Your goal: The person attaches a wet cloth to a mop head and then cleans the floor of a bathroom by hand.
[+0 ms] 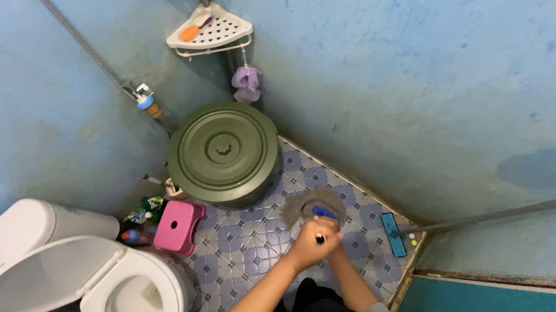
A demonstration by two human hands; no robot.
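Both my hands meet over the tiled floor and clasp the top of a stick. My left hand comes in from the lower left and wraps the blue handle. My right hand sits right behind it and is partly hidden by the left hand. Below the hands a round grey broom head fans out on the tiles, close to the base of the blue wall.
A green lidded bucket stands in the corner, with a pink stool and small bottles beside it. A white toilet with its lid up is at the left. A blue flat mop lies along the right wall. A corner shelf hangs above.
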